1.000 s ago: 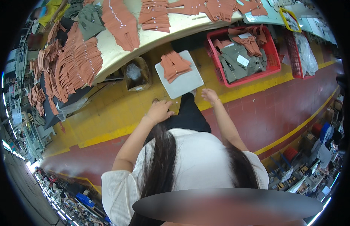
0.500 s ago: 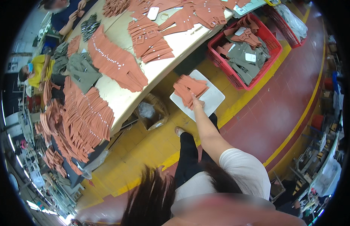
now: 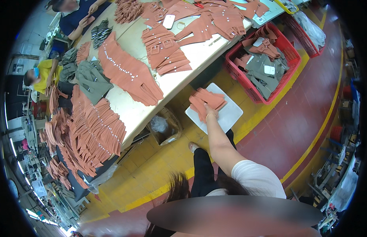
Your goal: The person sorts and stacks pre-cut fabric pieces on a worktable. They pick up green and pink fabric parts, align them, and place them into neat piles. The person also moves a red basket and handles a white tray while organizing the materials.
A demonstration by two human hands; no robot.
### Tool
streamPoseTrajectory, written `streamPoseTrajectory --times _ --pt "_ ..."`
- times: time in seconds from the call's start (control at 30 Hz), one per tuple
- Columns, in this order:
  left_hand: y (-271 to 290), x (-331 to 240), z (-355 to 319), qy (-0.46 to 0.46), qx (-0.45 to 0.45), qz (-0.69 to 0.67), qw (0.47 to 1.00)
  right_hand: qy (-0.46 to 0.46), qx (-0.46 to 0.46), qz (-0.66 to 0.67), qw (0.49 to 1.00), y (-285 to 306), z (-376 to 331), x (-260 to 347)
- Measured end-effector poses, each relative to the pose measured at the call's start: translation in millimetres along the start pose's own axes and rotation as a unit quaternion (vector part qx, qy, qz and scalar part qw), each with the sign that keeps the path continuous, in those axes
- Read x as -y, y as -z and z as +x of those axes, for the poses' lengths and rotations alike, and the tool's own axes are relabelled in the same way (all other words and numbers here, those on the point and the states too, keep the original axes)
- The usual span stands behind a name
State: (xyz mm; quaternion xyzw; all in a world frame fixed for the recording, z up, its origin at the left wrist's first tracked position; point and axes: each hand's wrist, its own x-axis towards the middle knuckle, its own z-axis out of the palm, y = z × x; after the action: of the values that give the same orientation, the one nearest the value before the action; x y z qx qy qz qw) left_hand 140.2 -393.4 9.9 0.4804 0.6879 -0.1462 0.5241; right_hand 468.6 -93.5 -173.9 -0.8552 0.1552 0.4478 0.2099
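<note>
My right hand [image 3: 211, 113] reaches forward and grips the near edge of a small stack of orange fabric pieces [image 3: 209, 99]. The stack rests on a white square surface with rounded corners [image 3: 230, 118], beside the table. Part of the fingers is hidden by the fabric and the hand's angle. My left hand is out of view. On the table [image 3: 183, 81] nearest the stack, more orange strips with buckles [image 3: 161, 49] lie fanned out. A long overlapping row of orange pieces [image 3: 126, 69] with white marks lies to their left.
A red plastic basket [image 3: 284, 89] with dark green and orange pieces stands to the right. An open carton [image 3: 173, 136] with clear plastic sits under the table edge. Dark green fabric [image 3: 92, 83] lies on the table. Two people [image 3: 78, 19] are at the table's far left side.
The view has shifted, so the scene sits lower and further right. My right hand remains on the orange stack, and the pieces look slightly more bunched. Loose hair has swung.
</note>
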Motion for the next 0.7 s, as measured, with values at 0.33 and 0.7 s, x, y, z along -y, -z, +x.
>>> streamPoseTrajectory --times 0.33,0.7 --pt "-16 -27 22 0.035 0.006 -0.1 0.994 0.149 0.168 0.2 0.954 4 30 5" --pt "19 -213 71 -0.166 0.08 -0.603 0.776 0.521 0.356 0.157 0.759 186 -149 59"
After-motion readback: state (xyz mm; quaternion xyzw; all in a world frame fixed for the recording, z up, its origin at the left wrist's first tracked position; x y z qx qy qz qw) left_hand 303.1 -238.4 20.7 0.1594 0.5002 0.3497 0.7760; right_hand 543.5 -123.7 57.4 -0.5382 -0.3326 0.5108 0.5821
